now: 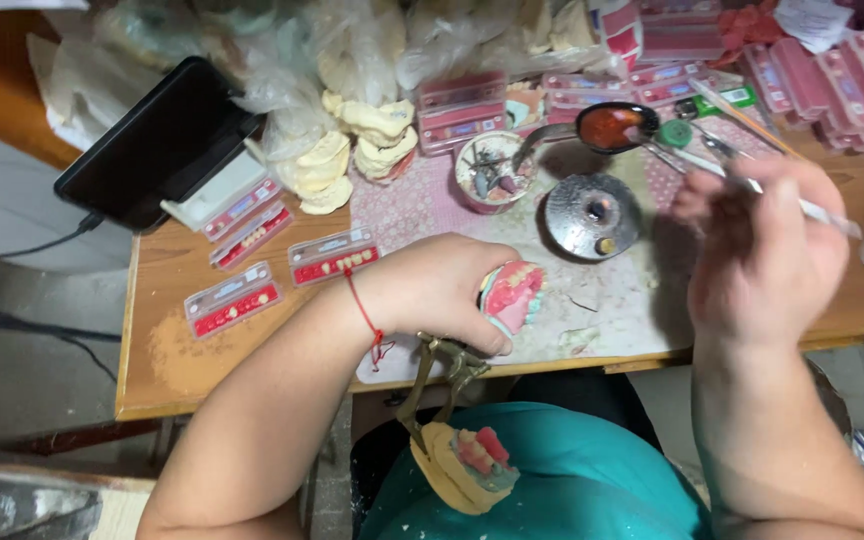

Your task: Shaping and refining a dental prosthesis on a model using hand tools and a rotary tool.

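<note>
view from the head camera, looking down at a wooden worktable point(152, 360); the left hand point(437, 290) has its fingers curled and pressed around a pink wax denture with pale teeth point(512, 295), held just above the near table edge; under that hand hangs a brass articulator point(442, 375), its lower plaster base with pink wax and teeth point(467, 465) in front of the person's teal shirt; the right hand point(767, 255), blurred, pinches a thin metal tool point(732, 178) between fingers and thumb, its tip reaching to a spoon of red wax point(607, 127); a round metal burner point(592, 215) sits between the hands; a small cup of tools point(492, 172) stands beside it; strips of false teeth point(282, 270) lie to the left; plaster casts point(357, 150) and a black tablet point(157, 140) are behind.
</note>
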